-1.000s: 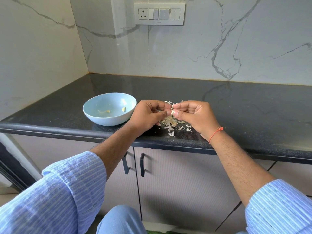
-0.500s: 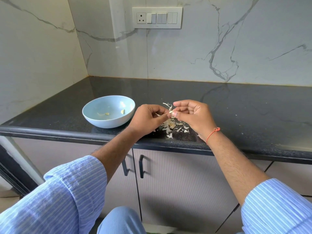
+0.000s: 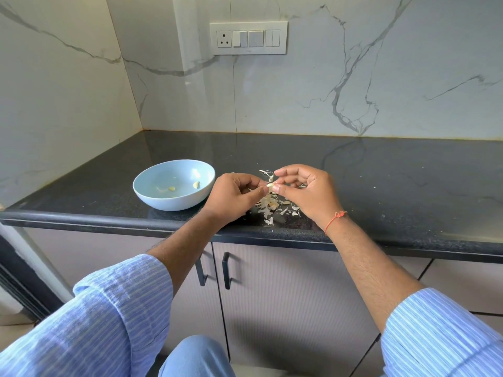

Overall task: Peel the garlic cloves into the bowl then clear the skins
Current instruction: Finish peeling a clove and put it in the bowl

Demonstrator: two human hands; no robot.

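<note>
Marble-veined wall panels with a switch plate [image 3: 248, 38] back the black stone desk [image 3: 381, 180] in front of me. Above its front edge I see both hands meeting over a scatter of skins [image 3: 272, 206]. The left hand [image 3: 234, 195] and right hand [image 3: 304, 190] each pinch the same garlic clove [image 3: 270, 185] between thumb and fingertips, holding it clear of the desk. Just left of the left hand sits the pale blue bowl [image 3: 152, 191], with a few peeled cloves [image 3: 196, 184] lying inside it. A red thread [image 3: 335, 217] circles the right wrist.
</note>
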